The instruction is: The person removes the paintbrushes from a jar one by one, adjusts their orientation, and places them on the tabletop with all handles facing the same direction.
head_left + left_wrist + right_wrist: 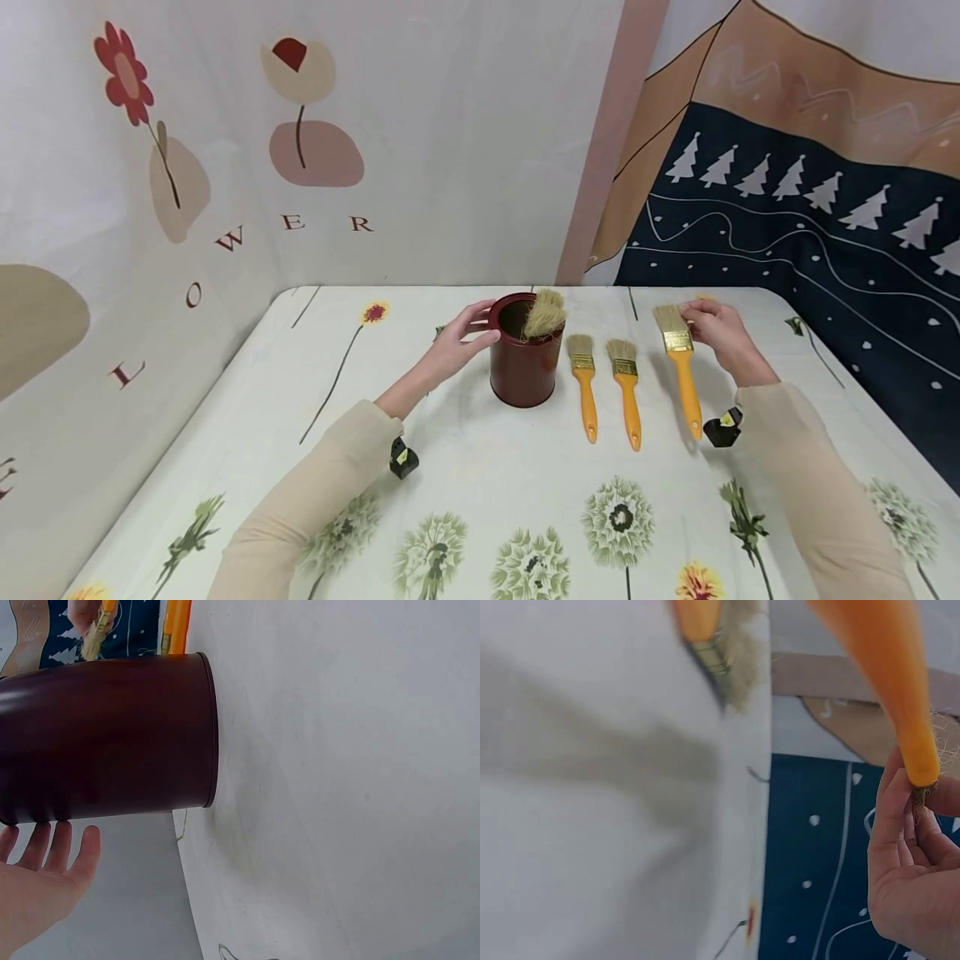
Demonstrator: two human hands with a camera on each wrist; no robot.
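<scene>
My left hand (453, 348) is at the left side of a dark red can (522, 371), fingers extended along its rim, thumb near the front. In the left wrist view its fingertips (61, 836) touch the can's wall. A tuft of straw-coloured fibre (546, 313) sticks out over the can's right rim. To the right, my right hand (720, 329) pinches a paintbrush (686, 387) at its bristle end, with the orange handle pointing toward me. Its shadow falls on the cloth. The right wrist view shows the fingers (889, 821) around the brush's far end.
Two smaller orange-handled paintbrushes (583, 392) lie side by side between the can and my right hand. A white flower-print cloth (480, 467) covers the table. Printed fabric hangs behind it, with a dark blue part (825, 250) at the right. Small black devices are at both wrists.
</scene>
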